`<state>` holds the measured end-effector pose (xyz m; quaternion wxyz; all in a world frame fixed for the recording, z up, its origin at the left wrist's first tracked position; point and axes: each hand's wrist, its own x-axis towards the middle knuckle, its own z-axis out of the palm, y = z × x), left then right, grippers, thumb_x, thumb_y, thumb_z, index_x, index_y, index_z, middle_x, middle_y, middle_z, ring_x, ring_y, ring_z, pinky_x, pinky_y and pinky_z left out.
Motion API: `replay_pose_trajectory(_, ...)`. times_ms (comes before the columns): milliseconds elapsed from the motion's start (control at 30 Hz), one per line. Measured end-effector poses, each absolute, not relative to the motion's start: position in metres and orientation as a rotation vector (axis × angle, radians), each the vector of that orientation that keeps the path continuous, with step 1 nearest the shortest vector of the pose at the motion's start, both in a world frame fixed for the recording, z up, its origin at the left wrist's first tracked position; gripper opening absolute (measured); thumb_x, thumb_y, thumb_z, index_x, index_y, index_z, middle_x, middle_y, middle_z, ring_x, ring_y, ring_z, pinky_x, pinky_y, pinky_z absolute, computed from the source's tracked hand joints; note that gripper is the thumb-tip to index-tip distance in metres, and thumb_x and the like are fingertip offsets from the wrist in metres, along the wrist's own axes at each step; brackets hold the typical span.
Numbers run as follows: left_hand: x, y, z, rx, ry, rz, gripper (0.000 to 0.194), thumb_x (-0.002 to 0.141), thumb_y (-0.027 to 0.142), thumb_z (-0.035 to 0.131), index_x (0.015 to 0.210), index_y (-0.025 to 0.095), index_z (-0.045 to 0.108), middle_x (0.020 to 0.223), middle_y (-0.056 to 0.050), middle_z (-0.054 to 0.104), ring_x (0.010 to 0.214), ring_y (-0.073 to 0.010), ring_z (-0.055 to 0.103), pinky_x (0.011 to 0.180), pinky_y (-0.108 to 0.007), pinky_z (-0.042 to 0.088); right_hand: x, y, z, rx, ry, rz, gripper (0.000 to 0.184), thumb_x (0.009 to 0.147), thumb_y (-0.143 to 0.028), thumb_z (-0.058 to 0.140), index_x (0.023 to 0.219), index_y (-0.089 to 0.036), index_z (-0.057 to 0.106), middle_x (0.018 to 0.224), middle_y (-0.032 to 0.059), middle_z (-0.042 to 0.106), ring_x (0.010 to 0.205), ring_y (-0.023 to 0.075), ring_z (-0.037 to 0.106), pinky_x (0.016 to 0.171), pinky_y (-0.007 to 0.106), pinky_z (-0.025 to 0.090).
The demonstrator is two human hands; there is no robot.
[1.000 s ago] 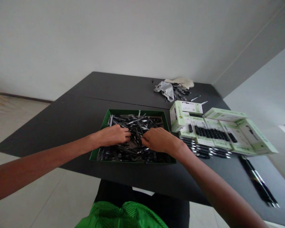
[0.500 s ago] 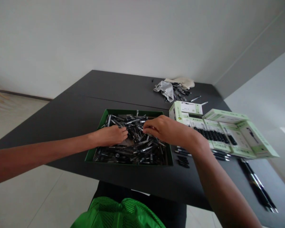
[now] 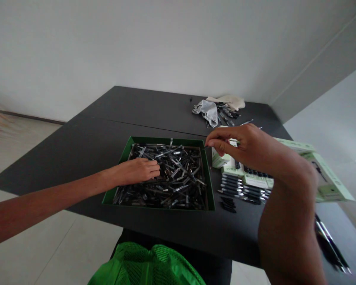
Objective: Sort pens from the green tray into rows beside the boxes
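A green tray [image 3: 211, 198] full of black and silver pens [image 3: 172, 178] lies on the dark table [image 3: 91, 142] in front of me. My left hand [image 3: 141, 171] rests in the tray's left half, fingers curled over the pens. My right hand [image 3: 240, 144] is lifted above the tray's right rim, fingers pinched together on something thin that I cannot make out. It hovers over light green pen boxes [image 3: 320, 174], partly hiding them. A row of black pens [image 3: 240, 190] lies just in front of the boxes.
At the table's far side lie crumpled cloths [image 3: 209, 109] with more pens [image 3: 225, 114] beside them. Two long dark pens [image 3: 332, 245] lie near the right front edge. My green garment [image 3: 148, 265] shows below the table edge. A white wall stands behind.
My right hand has come up out of the tray and moved right and away, over the pen boxes, with its fingers pinched. My left hand has stayed in the tray.
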<state>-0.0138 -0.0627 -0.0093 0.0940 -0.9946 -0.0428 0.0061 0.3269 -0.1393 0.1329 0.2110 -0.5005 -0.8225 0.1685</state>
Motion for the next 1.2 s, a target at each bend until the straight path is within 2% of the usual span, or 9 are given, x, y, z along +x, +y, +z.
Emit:
replay_pose_trajectory(233, -0.016, -0.058, -0.001, -3.262, -0.328, -0.097, 0.013, 0.107, 0.018, 0.058, 0.103, 0.018, 0.07, 0.093, -0.005, 0.074, 0.089, -0.0184, 0.065, 0.083, -0.029, 0.046, 0.341, -0.142, 0.135, -1.412, -2.232, 0.469, 0.032, 0.104, -0.045, 0.057, 0.099, -0.021, 0.078, 0.071, 0.0013, 0.072, 0.059, 0.013, 0.06, 0.058, 0.026, 0.043)
replay_pose_trajectory(367, -0.011, -0.064, 0.013, -3.536, -0.89, -0.583, 0.021, 0.111, 0.032, 0.047, 0.116, 0.019, 0.062, 0.095, -0.004, 0.066, 0.087, -0.0166, 0.064, 0.081, -0.028, 0.05, 0.344, -0.142, 0.134, -1.416, -2.226, 0.512, 0.035, 0.103, -0.049, 0.057, 0.098, -0.021, 0.078, 0.071, 0.0017, 0.071, 0.058, 0.013, 0.059, 0.057, 0.027, 0.043)
replay_pose_trajectory(467, -0.01, -0.069, 0.023, -3.703, -1.448, -1.142, 0.022, 0.11, 0.036, 0.035, 0.104, 0.021, 0.05, 0.075, 0.004, 0.045, 0.062, -0.0123, 0.046, 0.06, -0.026, 0.046, 0.343, -0.142, 0.135, -1.431, -2.222, 0.549, 0.039, 0.103, -0.053, 0.057, 0.098, -0.021, 0.079, 0.071, 0.002, 0.071, 0.059, 0.0136, 0.06, 0.058, 0.027, 0.044)
replay_pose_trajectory(567, -0.014, -0.068, 0.028, -3.833, -1.731, -1.368, 0.026, 0.105, 0.034, 0.027, 0.08, 0.025, 0.031, 0.065, 0.008, 0.02, 0.051, -0.0107, 0.021, 0.045, -0.024, 0.025, 0.341, -0.141, 0.135, -1.467, -2.214, 0.564, 0.042, 0.102, -0.056, 0.057, 0.097, -0.021, 0.079, 0.071, 0.0026, 0.071, 0.06, 0.0145, 0.06, 0.058, 0.028, 0.044)
replay_pose_trajectory(700, -0.024, -0.064, 0.029, -3.82, -1.791, -1.17, 0.043, 0.11, 0.049, 0.015, 0.074, 0.026, 0.021, 0.063, 0.008, 0.014, 0.051, -0.0099, 0.012, 0.045, -0.024, 0.017, 0.341, -0.139, 0.132, -1.484, -2.202, 0.563, 0.043, 0.101, -0.058, 0.058, 0.098, -0.021, 0.08, 0.073, 0.0034, 0.073, 0.061, 0.0154, 0.06, 0.058, 0.028, 0.044)
replay_pose_trajectory(833, -0.025, -0.069, 0.029, -3.852, -1.671, -0.736, 0.052, 0.111, 0.061, 0.028, 0.074, 0.024, 0.029, 0.067, 0.007, 0.023, 0.055, -0.0094, 0.022, 0.048, -0.023, 0.026, 0.342, -0.139, 0.131, -1.492, -2.198, 0.57, 0.046, 0.1, -0.061, 0.057, 0.097, -0.021, 0.08, 0.074, 0.0037, 0.073, 0.061, 0.0156, 0.06, 0.057, 0.028, 0.044)
replay_pose_trajectory(933, -0.019, -0.075, 0.031, -3.918, -1.525, -0.361, 0.047, 0.112, 0.055, 0.032, 0.084, 0.021, 0.046, 0.069, 0.005, 0.037, 0.058, -0.0102, 0.036, 0.054, -0.023, 0.037, 0.345, -0.138, 0.132, -1.502, -2.192, 0.592, 0.046, 0.1, -0.06, 0.057, 0.096, -0.021, 0.079, 0.07, 0.0026, 0.07, 0.059, 0.0152, 0.058, 0.057, 0.028, 0.044)
replay_pose_trajectory(1033, -0.013, -0.077, 0.033, -3.954, -1.453, -0.053, 0.04, 0.113, 0.047, 0.03, 0.101, 0.019, 0.056, 0.069, 0.004, 0.047, 0.056, -0.0106, 0.042, 0.053, -0.022, 0.037, 0.346, -0.138, 0.133, -1.507, -2.194, 0.605, 0.045, 0.101, -0.058, 0.056, 0.094, -0.02, 0.079, 0.067, 0.0017, 0.068, 0.058, 0.0148, 0.057, 0.056, 0.028, 0.043)
replay_pose_trajectory(1200, -0.005, -0.074, 0.03, -3.618, -1.19, 0.016, 0.038, 0.113, 0.034, 0.035, 0.102, 0.018, 0.068, 0.074, 0.0, 0.061, 0.064, -0.0129, 0.057, 0.064, -0.024, 0.041, 0.347, -0.14, 0.134, -1.506, -2.177, 0.596, 0.044, 0.101, -0.056, 0.055, 0.097, -0.02, 0.079, 0.07, 0.002, 0.069, 0.06, 0.0144, 0.058, 0.057, 0.028, 0.043)
